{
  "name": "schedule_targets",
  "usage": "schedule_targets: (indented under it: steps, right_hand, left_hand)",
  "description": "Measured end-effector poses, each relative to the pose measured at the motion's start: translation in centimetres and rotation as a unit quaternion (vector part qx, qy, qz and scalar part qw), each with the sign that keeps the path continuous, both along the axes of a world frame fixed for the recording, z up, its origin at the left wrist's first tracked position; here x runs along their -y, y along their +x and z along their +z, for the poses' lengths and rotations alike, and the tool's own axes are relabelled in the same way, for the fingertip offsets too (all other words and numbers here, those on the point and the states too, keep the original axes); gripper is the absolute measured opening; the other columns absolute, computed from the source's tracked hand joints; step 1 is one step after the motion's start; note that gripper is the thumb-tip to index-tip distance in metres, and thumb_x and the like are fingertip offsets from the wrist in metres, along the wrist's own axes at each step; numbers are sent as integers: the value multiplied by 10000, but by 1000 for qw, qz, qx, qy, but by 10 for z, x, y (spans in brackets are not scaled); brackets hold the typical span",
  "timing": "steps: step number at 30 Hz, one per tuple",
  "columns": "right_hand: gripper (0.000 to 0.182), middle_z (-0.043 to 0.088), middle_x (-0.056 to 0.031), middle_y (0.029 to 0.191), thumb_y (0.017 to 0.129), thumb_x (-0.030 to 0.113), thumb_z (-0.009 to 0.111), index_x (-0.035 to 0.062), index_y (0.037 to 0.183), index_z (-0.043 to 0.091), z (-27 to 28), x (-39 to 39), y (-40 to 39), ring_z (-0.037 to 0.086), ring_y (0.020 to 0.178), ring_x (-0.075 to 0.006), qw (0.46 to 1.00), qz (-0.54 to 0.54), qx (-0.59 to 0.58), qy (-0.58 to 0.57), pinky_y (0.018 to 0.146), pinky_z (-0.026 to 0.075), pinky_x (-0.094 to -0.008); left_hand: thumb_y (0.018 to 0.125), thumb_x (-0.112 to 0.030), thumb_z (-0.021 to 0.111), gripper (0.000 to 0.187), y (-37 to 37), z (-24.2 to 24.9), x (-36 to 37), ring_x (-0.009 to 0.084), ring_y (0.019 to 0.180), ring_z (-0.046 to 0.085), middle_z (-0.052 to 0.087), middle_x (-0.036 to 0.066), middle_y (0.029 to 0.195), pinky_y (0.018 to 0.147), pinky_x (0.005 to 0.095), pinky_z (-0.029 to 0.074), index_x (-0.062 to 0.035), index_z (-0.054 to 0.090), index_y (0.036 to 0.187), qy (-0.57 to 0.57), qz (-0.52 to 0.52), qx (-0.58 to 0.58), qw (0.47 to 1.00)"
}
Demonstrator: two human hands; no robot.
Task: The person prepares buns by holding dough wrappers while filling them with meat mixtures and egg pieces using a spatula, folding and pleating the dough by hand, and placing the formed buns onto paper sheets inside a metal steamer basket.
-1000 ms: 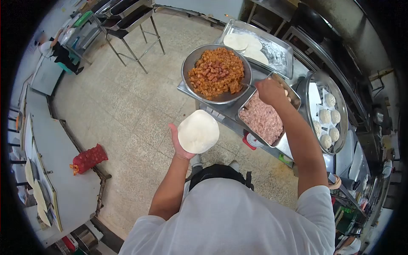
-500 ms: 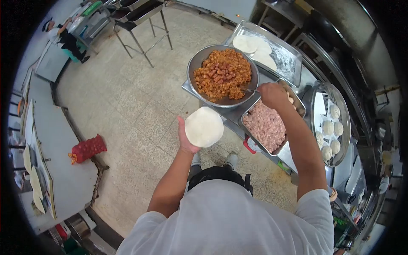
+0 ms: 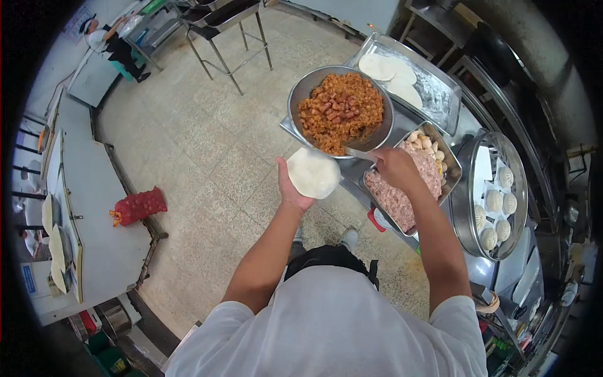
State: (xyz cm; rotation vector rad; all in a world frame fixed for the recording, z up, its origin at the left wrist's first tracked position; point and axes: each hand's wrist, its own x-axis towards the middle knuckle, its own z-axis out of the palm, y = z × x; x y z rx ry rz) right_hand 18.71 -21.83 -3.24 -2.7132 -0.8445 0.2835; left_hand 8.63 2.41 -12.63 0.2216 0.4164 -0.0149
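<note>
On my left palm [image 3: 295, 195] lies a round, flat white dough wrapper [image 3: 314, 174], my thumb up along its left edge. My right hand [image 3: 397, 168] grips a flat metal spatula [image 3: 361, 153], its far end at the reddish-brown chopped filling [image 3: 333, 113] near the front rim of a round steel bowl [image 3: 388, 119]. The wrapper is just in front of the bowl. Below my right forearm sits a rectangular steel pan [image 3: 455, 179] with pink minced meat [image 3: 392, 191] and pale rounded pieces [image 3: 428, 144].
A floured metal tray [image 3: 440, 94] holds several dough wrappers behind the bowl. At right, a round steamer [image 3: 522, 217] carries several pleated buns [image 3: 494, 201]. A red net sack [image 3: 139, 206] leans at the left counter. Another person [image 3: 116, 47] works at the far left.
My right hand has moved left and down, bringing the spatula to the bowl's front rim. The wrapper on my left hand is now closer to the bowl. The view has shifted slightly.
</note>
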Motion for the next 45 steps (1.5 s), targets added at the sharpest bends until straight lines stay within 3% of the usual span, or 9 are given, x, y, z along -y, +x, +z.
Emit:
schedule_targets:
  steps: [4,12,14,20,23,26,30,39,45]
  right_hand:
    - [267,688,-170,961,848,52,584,76,1082,710,-17,0,-38,665,921,-359,986,-32,0,165,807,539,-436]
    - [279,633,-141,914,837,-5,598,78,1079,710,-5,-17,-99,648,847,-339,982,-67,44,170,749,533,-435]
    - [271,633,-136,908,813,-3,626,89,1049,722,9,-23,-108,653,827,-331,963,-119,34,241,709,536,-428]
    - [275,632,-113,882,782,-13,643,100,1018,728,-11,-34,-130,652,777,-318,979,-73,68,177,693,536,-422]
    - [270,626,-119,870,789,-15,630,88,1021,724,37,-32,-124,649,786,-325,986,-84,14,142,699,533,-426]
    - [251,625,-127,869,804,2,622,79,1021,722,59,-35,-112,651,800,-334,967,-109,20,229,705,527,-426]
    - [236,624,-134,862,821,1,607,66,1019,720,45,-35,-100,653,806,-337,978,-47,48,198,712,524,-424]
    - [233,622,-132,858,819,16,618,78,1020,720,40,-34,-97,648,801,-338,971,-71,-8,228,702,523,-426]
    - [268,634,-128,874,778,-26,630,69,1007,732,41,-33,-95,639,826,-324,988,-1,-22,150,736,517,-395]
  left_hand:
    - [904,-780,359,896,-1,3,-1,389,1309,501,501,172,1444,1103,574,388,-73,425,1450,-51,-20,51,997]
    - [894,-791,355,912,-8,0,-12,395,1351,450,458,170,1477,1114,591,365,-101,376,1490,-52,-47,65,995]
    - [891,-789,365,905,-10,6,-15,396,1340,462,471,169,1462,1113,590,369,-106,384,1484,-53,-56,73,994]
    - [890,-784,382,908,-15,9,-21,387,1325,484,493,168,1442,1108,586,382,-91,388,1477,-45,-73,113,990]
    - [884,-782,406,919,-24,5,-30,379,1314,500,501,175,1433,1098,577,399,-74,393,1471,-28,-93,112,989]
    - [863,-791,436,942,-27,3,-39,385,1307,506,496,186,1435,1090,581,408,-71,394,1469,-4,-133,110,985]
    - [840,-796,475,964,-27,7,-44,389,1303,510,489,193,1441,1087,584,412,-75,388,1474,21,-167,152,974]
    - [840,-759,526,963,-32,5,-52,383,1295,520,491,197,1436,1062,567,445,-55,377,1479,26,-157,156,975]
    - [854,-766,495,946,-28,11,-54,381,1282,528,497,190,1429,1072,570,428,-48,394,1460,-3,-109,153,982]
